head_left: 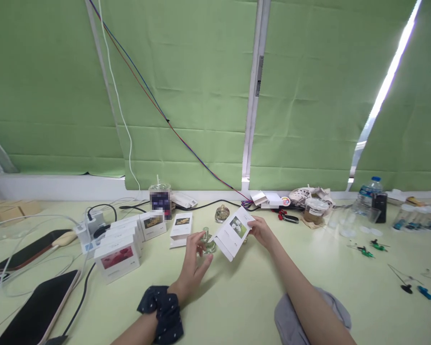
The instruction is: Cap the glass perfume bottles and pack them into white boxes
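My right hand (262, 232) pinches the edge of a white paper box (233, 233), flat-looking and tilted, with a white-flower picture on its front. Just left of the box stands a small greenish glass bottle (209, 243), partly covered by my fingers. Beside it, my left hand (193, 263) has its thumb and fingers apart; whether the fingertips touch the glass I cannot tell. Behind these is a round, ornate glass bottle (222, 213). Another white box (181, 227) with a yellow-flower picture lies to the left.
Several white boxes (118, 256) stand in a row on the left, near phones (39, 306) and cables. At the back are a lidded cup (160, 199) and a key fob (290, 218). Rightward are a jar (315, 211), a water bottle (365, 196) and small green clips (365, 251).
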The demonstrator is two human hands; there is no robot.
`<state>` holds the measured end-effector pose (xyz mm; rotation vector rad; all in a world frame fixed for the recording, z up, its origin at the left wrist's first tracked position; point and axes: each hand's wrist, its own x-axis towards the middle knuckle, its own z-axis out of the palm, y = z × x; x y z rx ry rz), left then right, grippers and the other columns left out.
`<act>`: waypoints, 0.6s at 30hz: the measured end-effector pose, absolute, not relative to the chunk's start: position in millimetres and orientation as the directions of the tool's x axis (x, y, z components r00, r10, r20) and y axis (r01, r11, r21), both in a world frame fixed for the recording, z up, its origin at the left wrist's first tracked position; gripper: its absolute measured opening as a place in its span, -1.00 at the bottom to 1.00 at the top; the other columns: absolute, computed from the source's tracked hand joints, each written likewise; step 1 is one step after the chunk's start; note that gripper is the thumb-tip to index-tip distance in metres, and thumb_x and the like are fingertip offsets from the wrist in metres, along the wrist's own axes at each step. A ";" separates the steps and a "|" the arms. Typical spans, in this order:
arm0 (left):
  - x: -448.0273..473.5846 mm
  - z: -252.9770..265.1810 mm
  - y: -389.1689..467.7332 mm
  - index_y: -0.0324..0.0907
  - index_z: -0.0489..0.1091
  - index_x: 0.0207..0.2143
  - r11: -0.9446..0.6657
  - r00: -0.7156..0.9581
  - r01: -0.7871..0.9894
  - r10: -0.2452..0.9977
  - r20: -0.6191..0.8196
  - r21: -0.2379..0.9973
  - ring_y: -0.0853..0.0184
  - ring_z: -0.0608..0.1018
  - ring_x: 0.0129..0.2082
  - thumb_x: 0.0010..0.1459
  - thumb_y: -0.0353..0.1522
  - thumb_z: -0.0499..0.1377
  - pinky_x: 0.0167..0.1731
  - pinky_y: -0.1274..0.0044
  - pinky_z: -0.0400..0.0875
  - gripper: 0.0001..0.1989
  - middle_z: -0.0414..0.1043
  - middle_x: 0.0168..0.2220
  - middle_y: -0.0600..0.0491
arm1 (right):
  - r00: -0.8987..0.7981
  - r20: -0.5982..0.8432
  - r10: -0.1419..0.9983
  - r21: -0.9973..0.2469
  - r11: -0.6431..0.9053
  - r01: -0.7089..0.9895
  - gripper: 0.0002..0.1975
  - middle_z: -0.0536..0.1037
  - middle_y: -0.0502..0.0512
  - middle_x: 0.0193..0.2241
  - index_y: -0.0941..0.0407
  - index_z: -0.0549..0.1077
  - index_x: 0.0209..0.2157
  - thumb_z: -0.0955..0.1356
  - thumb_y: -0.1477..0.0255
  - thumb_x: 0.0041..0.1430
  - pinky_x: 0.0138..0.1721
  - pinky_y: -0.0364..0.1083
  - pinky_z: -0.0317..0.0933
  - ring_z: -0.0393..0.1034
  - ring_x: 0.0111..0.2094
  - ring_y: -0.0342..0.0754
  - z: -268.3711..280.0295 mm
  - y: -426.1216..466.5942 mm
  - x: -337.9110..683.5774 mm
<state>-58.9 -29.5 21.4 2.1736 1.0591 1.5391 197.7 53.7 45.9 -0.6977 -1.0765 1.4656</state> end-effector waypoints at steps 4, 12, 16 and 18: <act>-43.4 21.2 -37.7 0.00 0.00 0.19 -0.570 0.166 0.210 0.822 0.545 0.795 0.18 0.38 0.01 0.22 -0.26 0.08 -0.15 0.40 0.40 -0.48 0.03 0.17 -0.11 | -0.269 0.143 0.952 -0.913 0.022 -0.408 -0.80 0.55 0.08 -0.52 0.21 0.54 -0.49 0.44 0.42 -0.28 -0.54 -0.13 0.30 0.40 -0.51 -0.06 50.5 45.4 188.4; -44.6 26.7 -45.5 -0.04 0.04 0.24 -0.362 0.262 -0.018 0.898 0.354 0.932 0.06 0.32 0.12 0.13 -0.14 0.16 -0.07 0.37 0.40 -0.35 0.10 0.23 -0.14 | -0.326 0.114 0.938 -0.949 0.006 -0.315 -0.79 0.53 0.06 -0.56 0.21 0.53 -0.48 0.45 0.40 -0.25 -0.61 -0.19 0.19 0.37 -0.57 -0.11 51.3 40.5 181.4; -42.2 31.4 -48.0 -0.05 0.06 0.23 -0.241 0.324 -0.028 0.916 0.237 0.970 0.22 0.53 -0.24 0.18 -0.17 0.10 -0.38 0.45 0.47 -0.41 0.20 0.18 -0.18 | -0.301 0.140 0.943 -0.955 0.048 -0.294 -0.82 0.52 0.04 -0.56 0.20 0.52 -0.51 0.46 0.40 -0.24 -0.62 -0.20 0.17 0.35 -0.56 -0.13 50.1 41.0 182.2; -42.6 31.3 -46.5 -0.05 0.10 0.21 -0.250 0.346 -0.057 0.903 0.254 0.966 0.16 0.50 -0.10 0.16 -0.22 0.15 -0.24 0.43 0.47 -0.42 0.18 0.21 -0.15 | -0.278 0.139 0.950 -0.958 0.058 -0.282 -0.82 0.51 0.04 -0.56 0.20 0.52 -0.52 0.45 0.39 -0.23 -0.62 -0.20 0.17 0.35 -0.56 -0.13 50.1 40.7 182.7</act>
